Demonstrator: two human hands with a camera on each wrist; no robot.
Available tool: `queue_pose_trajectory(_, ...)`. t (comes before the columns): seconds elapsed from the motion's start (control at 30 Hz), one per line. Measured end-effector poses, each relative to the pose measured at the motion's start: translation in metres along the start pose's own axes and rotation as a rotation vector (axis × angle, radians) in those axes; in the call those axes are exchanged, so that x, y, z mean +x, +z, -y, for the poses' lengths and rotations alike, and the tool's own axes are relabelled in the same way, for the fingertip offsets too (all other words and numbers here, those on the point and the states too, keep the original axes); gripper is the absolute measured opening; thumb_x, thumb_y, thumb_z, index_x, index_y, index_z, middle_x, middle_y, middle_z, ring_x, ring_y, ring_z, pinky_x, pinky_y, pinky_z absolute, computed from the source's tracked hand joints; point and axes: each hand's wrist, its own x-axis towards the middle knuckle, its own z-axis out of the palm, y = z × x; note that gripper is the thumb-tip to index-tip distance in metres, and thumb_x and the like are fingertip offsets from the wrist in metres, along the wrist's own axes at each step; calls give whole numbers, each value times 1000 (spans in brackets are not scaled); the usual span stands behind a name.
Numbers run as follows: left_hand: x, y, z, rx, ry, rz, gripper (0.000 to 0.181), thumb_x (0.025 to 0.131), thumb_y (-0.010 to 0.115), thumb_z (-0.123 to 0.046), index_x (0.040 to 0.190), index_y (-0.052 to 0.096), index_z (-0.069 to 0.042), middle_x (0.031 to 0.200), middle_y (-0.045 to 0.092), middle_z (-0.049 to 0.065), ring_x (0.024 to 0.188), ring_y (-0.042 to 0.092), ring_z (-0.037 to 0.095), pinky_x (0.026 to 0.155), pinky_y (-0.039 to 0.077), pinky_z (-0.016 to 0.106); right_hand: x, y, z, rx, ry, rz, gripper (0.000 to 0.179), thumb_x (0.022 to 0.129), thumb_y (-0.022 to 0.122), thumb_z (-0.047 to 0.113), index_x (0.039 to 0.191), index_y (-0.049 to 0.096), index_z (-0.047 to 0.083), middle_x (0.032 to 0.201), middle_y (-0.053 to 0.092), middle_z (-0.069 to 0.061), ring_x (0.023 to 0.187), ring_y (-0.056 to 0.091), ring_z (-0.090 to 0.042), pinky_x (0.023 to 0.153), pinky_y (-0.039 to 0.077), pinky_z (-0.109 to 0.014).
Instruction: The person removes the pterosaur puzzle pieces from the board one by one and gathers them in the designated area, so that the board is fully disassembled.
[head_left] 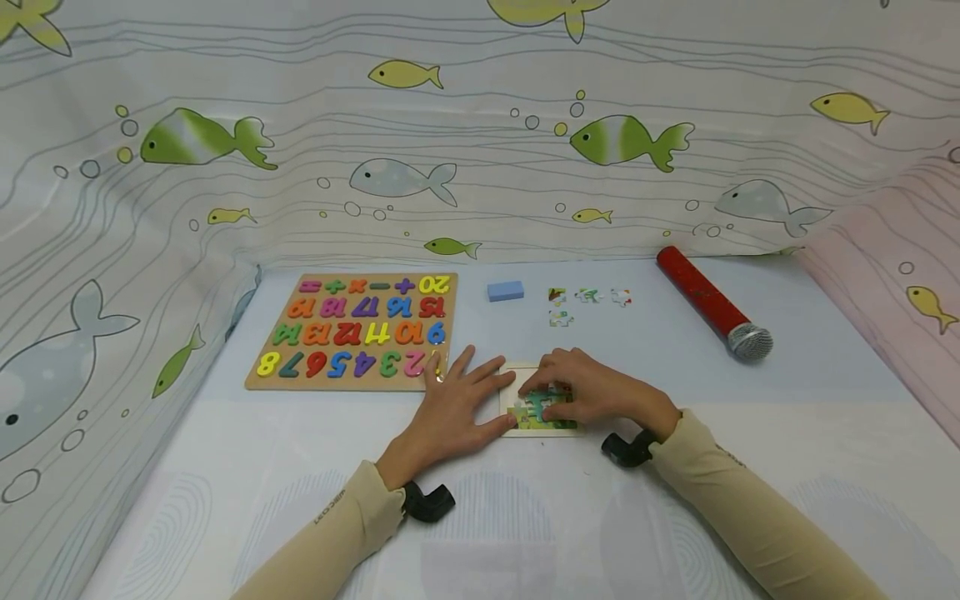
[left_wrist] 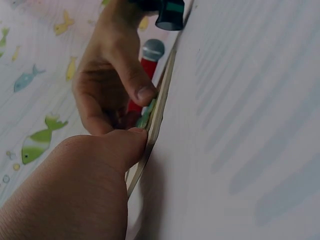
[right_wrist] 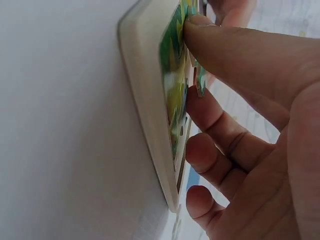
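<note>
A small wooden jigsaw tray [head_left: 542, 433] with green and yellow picture pieces in it lies in front of the person. The right hand [head_left: 588, 390] is over the tray, fingers curled down, pinching a teal-green jigsaw piece [right_wrist: 201, 82] between thumb and fingers. In the right wrist view this piece stands tilted off the picture surface. The left hand [head_left: 459, 407] is spread out at the tray's left side, its thumb and fingertips right at the tray's edge. Its little finger overlaps the corner of a wooden number board [head_left: 255, 382].
Several loose jigsaw pieces [head_left: 589, 296] lie behind the tray. A blue block [head_left: 506, 291] sits to their left. A red microphone [head_left: 701, 292] lies at the back right. Fish-patterned cloth [head_left: 480, 125] rises behind the table and at both sides.
</note>
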Motion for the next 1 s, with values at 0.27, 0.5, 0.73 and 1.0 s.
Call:
queue_pose_trajectory(0.27, 1, 1, 0, -7, -6, 4, 64, 93, 55, -65, 149, 53, -34, 162, 42, -9, 156, 25, 38, 116, 4, 75, -1, -2, 0, -55, 6, -17, 37, 86, 81, 27, 122, 75, 22, 100, 68, 8, 87, 54, -9, 82, 42, -31)
queue_pose_trajectory(0.5, 0, 1, 0, -15, 6, -12, 62, 94, 56, -63, 148, 54, -33, 161, 44, -7, 155, 27, 39, 115, 3, 76, -1, 0, -5, 40, 12, -43, 35, 87, 81, 25, 121, 75, 20, 95, 65, 8, 78, 52, -9, 73, 45, -25)
queue_pose_trajectory(0.73, -1, 2, 0, -15, -4, -8, 63, 93, 56, -63, 148, 54, -33, 161, 44, -7, 155, 26, 39, 115, 3, 76, -6, -8, -27, 196, 18, -143, 36, 88, 81, 20, 123, 74, 15, 95, 68, 5, 75, 54, -17, 68, 47, -26)
queue_pose_trajectory(1.0, -2, 1, 0, -19, -14, 4, 64, 93, 56, -64, 149, 53, -34, 162, 42, -9, 156, 24, 37, 117, 2, 74, -18, -27, -59, 136, 141, -246, 39, 84, 85, 23, 122, 75, 16, 101, 72, 8, 78, 53, -16, 69, 46, -26)
